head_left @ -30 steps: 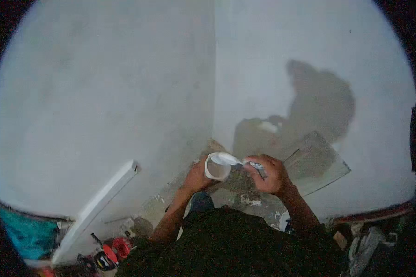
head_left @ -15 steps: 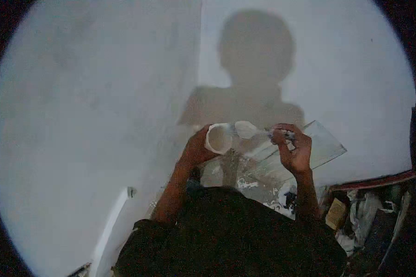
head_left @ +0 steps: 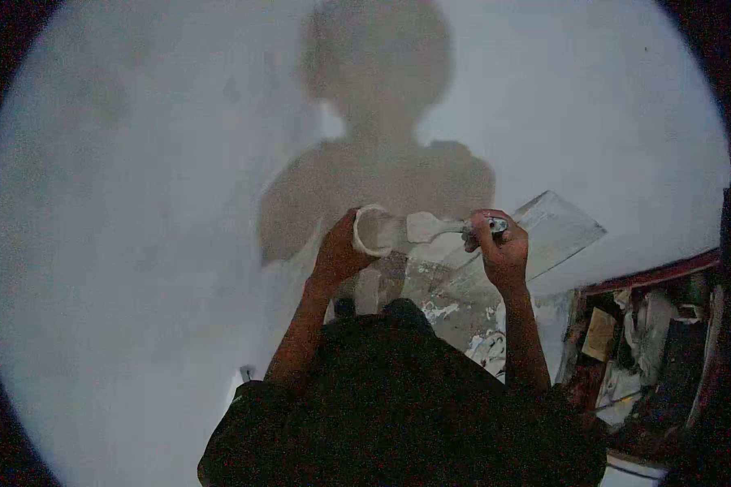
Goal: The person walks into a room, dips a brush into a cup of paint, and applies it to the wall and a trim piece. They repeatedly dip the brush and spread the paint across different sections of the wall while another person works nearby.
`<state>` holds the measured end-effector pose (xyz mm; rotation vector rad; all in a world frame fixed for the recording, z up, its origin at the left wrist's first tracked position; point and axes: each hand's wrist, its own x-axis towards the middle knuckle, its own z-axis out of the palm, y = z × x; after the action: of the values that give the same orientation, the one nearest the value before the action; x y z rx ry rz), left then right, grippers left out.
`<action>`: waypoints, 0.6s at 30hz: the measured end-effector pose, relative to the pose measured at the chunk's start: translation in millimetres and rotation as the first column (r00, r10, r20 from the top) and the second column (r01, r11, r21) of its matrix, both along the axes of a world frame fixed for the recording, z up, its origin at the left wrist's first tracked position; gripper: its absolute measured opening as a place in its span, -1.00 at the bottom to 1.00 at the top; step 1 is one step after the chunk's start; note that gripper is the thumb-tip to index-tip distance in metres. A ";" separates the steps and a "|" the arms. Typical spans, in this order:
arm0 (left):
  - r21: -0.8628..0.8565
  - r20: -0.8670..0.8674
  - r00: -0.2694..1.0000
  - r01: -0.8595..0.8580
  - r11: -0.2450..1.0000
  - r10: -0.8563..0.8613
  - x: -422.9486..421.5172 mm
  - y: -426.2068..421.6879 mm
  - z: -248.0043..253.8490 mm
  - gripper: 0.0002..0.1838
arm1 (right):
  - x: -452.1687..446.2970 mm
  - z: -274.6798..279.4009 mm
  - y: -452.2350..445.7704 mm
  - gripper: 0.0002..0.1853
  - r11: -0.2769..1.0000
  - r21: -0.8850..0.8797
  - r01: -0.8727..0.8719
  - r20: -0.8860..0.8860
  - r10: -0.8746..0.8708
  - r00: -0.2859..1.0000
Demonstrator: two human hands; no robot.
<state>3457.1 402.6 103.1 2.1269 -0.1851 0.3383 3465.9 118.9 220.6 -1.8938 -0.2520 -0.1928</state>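
My left hand [head_left: 339,253] is wrapped round the left side of a white round cup [head_left: 374,231], its open mouth facing the camera. To the right of it, my right hand [head_left: 499,243] grips the handle of a flat-ended tool, perhaps a putty knife or brush [head_left: 430,228]. Its whitish wide end points left and lies close to the cup's rim; whether the two touch is hard to tell. What is inside the cup cannot be made out clearly.
A pale rectangular panel [head_left: 556,231] leans behind my right hand. White splatters mark the floor [head_left: 455,321] below. At the lower right an open frame holds cluttered items, among them a yellowish block [head_left: 599,334]. My shadow falls on the white wall [head_left: 179,203].
The view has turned right. The tool's wide end has come away from over the cup and is now beside it, held out straight. The red items at lower left have left view.
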 end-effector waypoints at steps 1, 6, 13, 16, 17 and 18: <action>0.003 0.005 1.000 0.011 1.000 -0.011 2.5 -0.8 -3.6 -0.14 | 0.8 0.1 -1.4 -0.75 1.000 -0.024 0.008 0.016 -0.008 1.000; 0.078 -0.144 0.989 0.045 0.996 -0.033 45.3 -8.0 21.0 -0.14 | 43.7 11.4 -20.4 -0.76 0.992 -0.116 0.052 0.035 -0.048 0.998; -0.094 -0.138 0.990 0.028 0.995 -0.041 42.5 8.8 -0.6 -0.08 | 67.0 15.2 -35.0 -0.73 0.988 -0.122 0.099 0.135 -0.082 0.987; -0.118 -0.202 0.978 0.027 0.993 -0.051 49.8 11.9 -12.8 -0.04 | 123.8 14.1 -27.8 -0.72 0.956 -0.280 0.090 0.286 -0.007 0.958; -0.106 -0.187 0.982 0.006 0.994 -0.026 51.0 10.8 -29.6 -0.02 | 147.8 2.7 -25.2 -0.72 0.915 -0.396 0.081 0.427 0.106 0.898; -0.095 -0.170 0.985 -0.015 0.995 -0.001 52.4 10.9 -39.3 0.00 | 174.0 -10.2 -21.1 -0.74 0.875 -0.475 0.094 0.497 0.178 0.849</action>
<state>3509.5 413.5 63.8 2.0495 -0.0605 0.1647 3639.9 97.8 210.3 -2.3000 -0.7832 -0.6827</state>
